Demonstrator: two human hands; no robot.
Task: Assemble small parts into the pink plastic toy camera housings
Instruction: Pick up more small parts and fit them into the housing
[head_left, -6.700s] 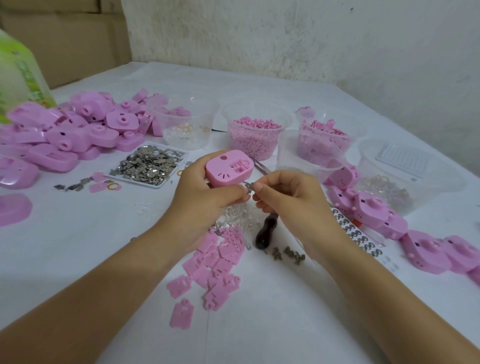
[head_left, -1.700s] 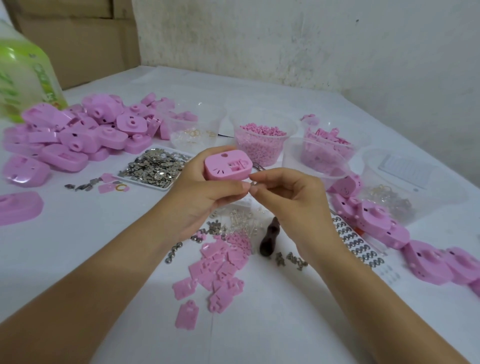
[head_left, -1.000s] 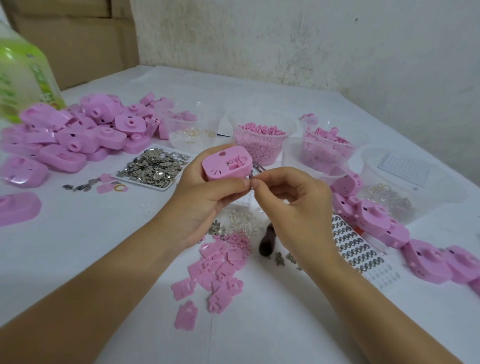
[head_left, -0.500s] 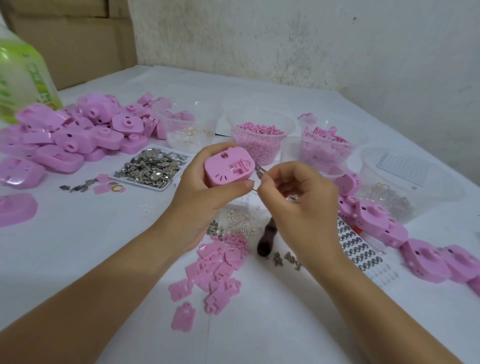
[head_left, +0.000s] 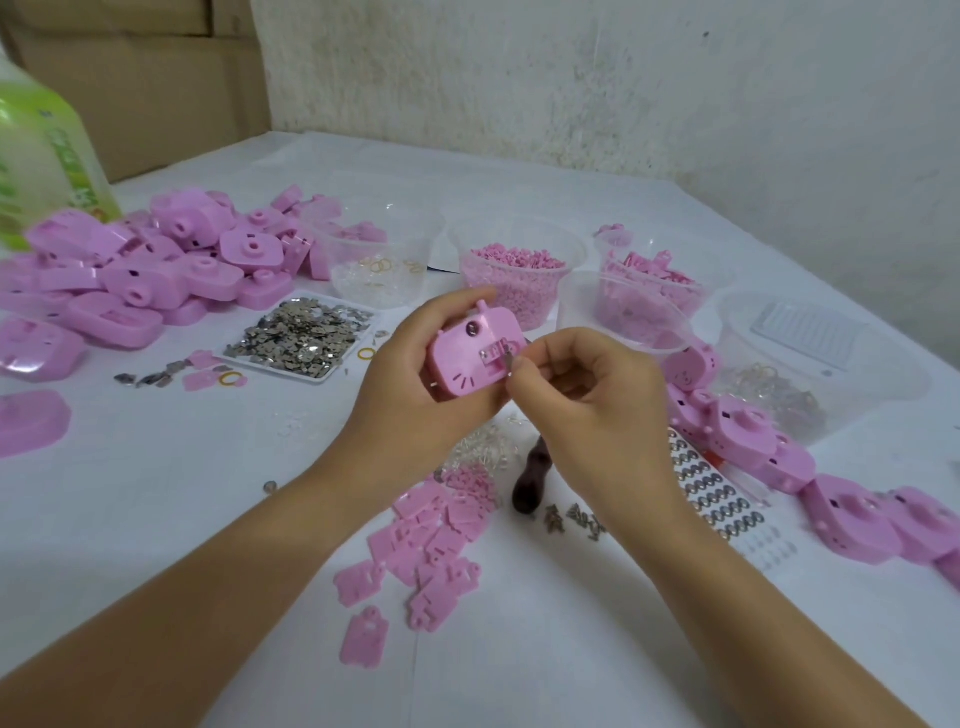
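grips a pink toy camera housing (head_left: 467, 358) in the left hand (head_left: 410, 384), raised above the middle of the counter (head_left: 156, 493), with fingers curled over the far edge and thumb against the near one. shows its back face to the camera, tilted, with a small recess toward the right end. pinches a small metal part (head_left: 506, 358) between thumb and forefinger of the right hand (head_left: 587, 410), tip touching that recess, with the other fingers loosely curled toward the palm. reaches in with both forearms from the bottom corners, wrists angled inward so that the hands meet at the housing. below the hands, on the counter: a scatter of flat pink plates (head_left: 431, 540), a dark-handled tool (head_left: 527, 483) lying just beside them, and a few small metal bits (head_left: 571, 517) near its end. to the left: a heap of pink housings (head_left: 156, 270) and, nearer, a white tray of silvery metal pieces (head_left: 301, 338). behind the hands: a cup with rings (head_left: 379, 265), a cup heaped with pink pellets (head_left: 514, 275), a cup of pink parts (head_left: 654, 280), and one more clear cup (head_left: 618, 312) in front, contents too unclear to tell. to the right: a bigger clear tub (head_left: 810, 358), a line of more housings (head_left: 779, 457), and a strip of small metal rings (head_left: 711, 493). at far left, blurred: a green bottle (head_left: 36, 156).
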